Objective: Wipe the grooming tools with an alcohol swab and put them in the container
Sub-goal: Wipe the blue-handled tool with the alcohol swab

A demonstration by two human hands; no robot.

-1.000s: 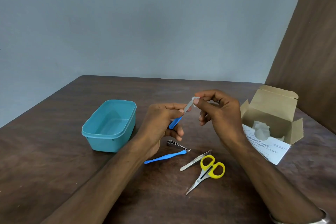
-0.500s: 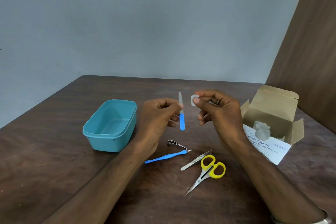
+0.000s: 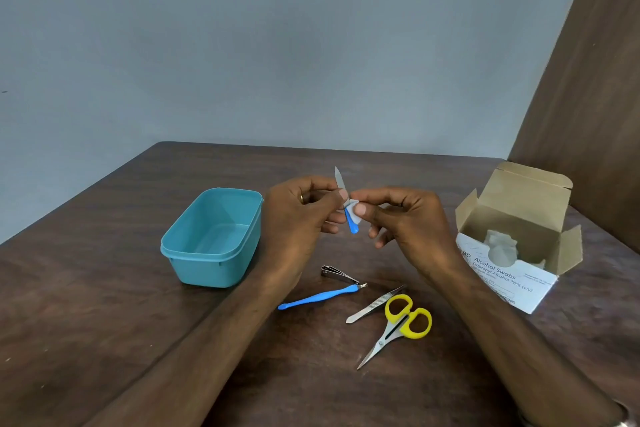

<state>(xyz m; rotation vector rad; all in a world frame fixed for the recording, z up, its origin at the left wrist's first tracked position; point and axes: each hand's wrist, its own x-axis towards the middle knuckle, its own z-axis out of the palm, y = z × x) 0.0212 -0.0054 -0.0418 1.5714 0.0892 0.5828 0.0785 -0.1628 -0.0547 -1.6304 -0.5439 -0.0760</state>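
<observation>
Dark wood table (image 3: 104, 322), grey wall behind: left hand (image 3: 294, 222) pinches the nail file (image 3: 346, 208) upright while right hand (image 3: 398, 222) pinches the swab (image 3: 354, 213) around its blue handle, so mid-wipe; next it probably goes into the empty teal container (image 3: 211, 236) on the left.

Nail file (image 3: 340, 184) middle behind fingers (image 3: 341, 193).
</observation>
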